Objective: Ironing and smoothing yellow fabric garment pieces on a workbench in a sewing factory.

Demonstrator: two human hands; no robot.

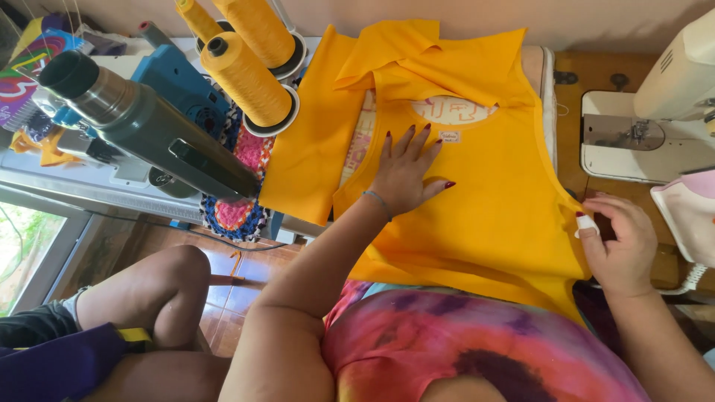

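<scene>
A yellow sleeveless top [484, 201] lies spread on the sewing table, neckline at the far end with a small label below it. My left hand [406, 175] rests flat on the fabric just below the neckline, fingers spread, holding nothing. My right hand [618, 242] pinches the right edge of the top near the armhole, thumb and fingers closed on the cloth. A second yellow fabric piece [313, 149] lies folded to the left, partly under the top.
A white sewing machine [655, 112] stands at the right. Three yellow thread cones [249, 74] and a grey-blue machine [141, 119] sit at the left. A crocheted mat [238, 212] hangs at the table edge. Another person's bent knee [164, 290] shows at lower left.
</scene>
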